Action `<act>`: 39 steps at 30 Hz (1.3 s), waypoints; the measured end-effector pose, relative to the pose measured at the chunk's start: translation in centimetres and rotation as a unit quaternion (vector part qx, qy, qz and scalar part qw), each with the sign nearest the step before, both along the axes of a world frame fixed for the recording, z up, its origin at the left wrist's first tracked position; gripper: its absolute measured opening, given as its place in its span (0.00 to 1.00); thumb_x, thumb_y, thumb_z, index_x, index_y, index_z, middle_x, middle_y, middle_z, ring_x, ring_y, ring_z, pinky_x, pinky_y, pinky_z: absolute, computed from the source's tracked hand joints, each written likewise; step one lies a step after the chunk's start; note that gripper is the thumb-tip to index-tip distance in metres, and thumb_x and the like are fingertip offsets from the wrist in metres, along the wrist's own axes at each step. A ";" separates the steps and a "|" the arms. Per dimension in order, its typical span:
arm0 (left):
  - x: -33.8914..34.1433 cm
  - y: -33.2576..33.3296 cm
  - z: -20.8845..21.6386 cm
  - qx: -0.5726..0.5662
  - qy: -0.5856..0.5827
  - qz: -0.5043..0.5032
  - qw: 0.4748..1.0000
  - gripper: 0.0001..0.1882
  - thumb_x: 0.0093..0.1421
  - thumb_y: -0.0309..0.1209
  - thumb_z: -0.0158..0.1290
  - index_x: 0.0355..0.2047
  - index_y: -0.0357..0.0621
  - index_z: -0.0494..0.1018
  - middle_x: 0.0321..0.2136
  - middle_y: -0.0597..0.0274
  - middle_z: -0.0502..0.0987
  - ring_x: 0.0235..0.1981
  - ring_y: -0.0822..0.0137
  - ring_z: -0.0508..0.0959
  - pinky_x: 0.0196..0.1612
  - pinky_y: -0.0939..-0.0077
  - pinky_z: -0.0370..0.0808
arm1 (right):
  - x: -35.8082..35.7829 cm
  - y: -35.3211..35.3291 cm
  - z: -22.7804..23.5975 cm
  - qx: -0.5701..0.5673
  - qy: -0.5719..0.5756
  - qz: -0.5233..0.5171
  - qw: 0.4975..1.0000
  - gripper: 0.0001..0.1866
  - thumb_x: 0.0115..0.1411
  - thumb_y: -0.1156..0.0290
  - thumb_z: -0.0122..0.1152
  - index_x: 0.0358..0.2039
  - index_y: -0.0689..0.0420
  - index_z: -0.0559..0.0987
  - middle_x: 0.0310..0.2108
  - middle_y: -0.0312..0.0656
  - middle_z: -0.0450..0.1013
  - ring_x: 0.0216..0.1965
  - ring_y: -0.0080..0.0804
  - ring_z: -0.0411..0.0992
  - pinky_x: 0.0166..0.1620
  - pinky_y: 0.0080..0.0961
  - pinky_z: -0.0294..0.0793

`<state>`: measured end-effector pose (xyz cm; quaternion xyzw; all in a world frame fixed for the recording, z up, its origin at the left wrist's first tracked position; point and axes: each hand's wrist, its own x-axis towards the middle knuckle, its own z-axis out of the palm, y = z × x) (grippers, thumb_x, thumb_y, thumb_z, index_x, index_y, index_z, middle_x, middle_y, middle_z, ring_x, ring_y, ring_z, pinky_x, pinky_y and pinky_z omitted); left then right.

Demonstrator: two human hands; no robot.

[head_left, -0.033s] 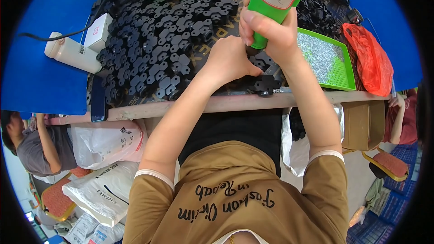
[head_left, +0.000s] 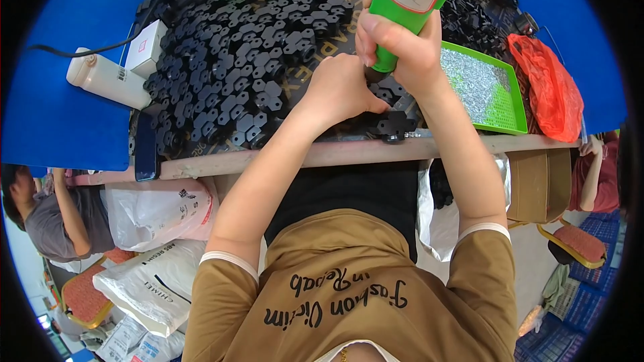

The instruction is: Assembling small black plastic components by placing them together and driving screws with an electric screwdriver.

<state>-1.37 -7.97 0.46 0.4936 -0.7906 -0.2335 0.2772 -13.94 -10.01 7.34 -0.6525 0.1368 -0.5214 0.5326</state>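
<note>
1. Tabletop (head_left: pixel 342 153), front edge: one black part (head_left: pixel 396 125) lies just behind it, right of centre.
2. Left hand (head_left: pixel 343 87): fingers curled beside the tool's tip; we cannot tell what they hold. We should brace firmly, skin clear of the tip.
3. Right hand (head_left: pixel 417 48): wrapped around the green tool (head_left: pixel 402 23), tip downward, above the front edge; we should press steadily.
4. Green tray (head_left: pixel 519 97): near the right edge, holding small metal pieces.

Bright green power tool (head_left: pixel 410 17), black plates (head_left: pixel 268 53), red bag (head_left: pixel 551 90).
</note>
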 end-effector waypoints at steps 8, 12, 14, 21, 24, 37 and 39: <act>0.1 0.3 0.7 -0.031 -0.045 -0.024 0.998 0.26 0.43 0.41 0.67 0.43 0.46 0.79 0.31 0.54 0.81 0.39 0.54 0.80 0.47 0.62 0.69 | -0.8 2.4 5.5 -0.024 -0.056 -0.202 0.977 0.19 0.54 0.69 0.66 0.42 0.64 0.71 0.18 0.38 0.70 0.15 0.25 0.69 0.20 0.19 0.69; 1.1 1.4 2.3 -0.120 -0.011 -0.012 0.993 0.26 0.45 0.38 0.67 0.44 0.41 0.77 0.35 0.48 0.79 0.34 0.52 0.79 0.40 0.64 0.75 | -2.8 2.2 5.5 -0.028 -0.015 -0.260 0.965 0.18 0.56 0.68 0.66 0.43 0.63 0.72 0.21 0.37 0.71 0.19 0.24 0.70 0.25 0.19 0.71; 1.0 2.9 4.2 -0.130 0.020 -0.022 0.991 0.25 0.46 0.39 0.66 0.43 0.40 0.77 0.34 0.49 0.79 0.35 0.52 0.78 0.41 0.63 0.75 | -4.2 1.0 4.3 -0.034 0.016 -0.260 0.965 0.18 0.58 0.67 0.67 0.44 0.62 0.72 0.26 0.37 0.73 0.25 0.24 0.73 0.31 0.20 0.73; -2.2 6.8 1.7 -0.133 -0.074 -0.035 0.988 0.29 0.47 0.38 0.65 0.47 0.38 0.71 0.36 0.52 0.74 0.41 0.50 0.73 0.46 0.60 0.71 | -5.7 0.2 1.9 -0.028 0.132 -0.248 0.959 0.27 0.55 0.68 0.69 0.52 0.61 0.70 0.42 0.41 0.73 0.44 0.28 0.73 0.48 0.26 0.73; -1.6 7.0 2.2 -0.101 0.095 0.026 0.990 0.28 0.50 0.31 0.62 0.52 0.39 0.68 0.37 0.50 0.73 0.40 0.53 0.76 0.44 0.63 0.74 | -6.0 0.6 1.2 -0.134 0.129 -0.304 0.934 0.25 0.58 0.74 0.63 0.56 0.62 0.68 0.50 0.42 0.71 0.51 0.30 0.70 0.53 0.26 0.71; 1.6 9.9 4.5 0.152 0.555 -0.005 0.818 0.17 0.61 0.26 0.55 0.48 0.28 0.71 0.40 0.63 0.69 0.38 0.73 0.77 0.42 0.80 0.76 | -2.7 11.5 -2.8 -0.062 0.229 -0.195 0.952 0.39 0.51 0.69 0.69 0.62 0.62 0.62 0.33 0.42 0.71 0.31 0.31 0.68 0.36 0.24 0.69; 1.6 10.0 4.4 0.151 0.563 -0.012 0.812 0.16 0.60 0.24 0.56 0.47 0.28 0.72 0.39 0.63 0.69 0.37 0.74 0.77 0.39 0.82 0.76 | -2.9 11.4 -2.9 -0.055 0.216 -0.179 0.958 0.38 0.51 0.72 0.67 0.62 0.62 0.62 0.33 0.42 0.71 0.32 0.30 0.68 0.36 0.24 0.69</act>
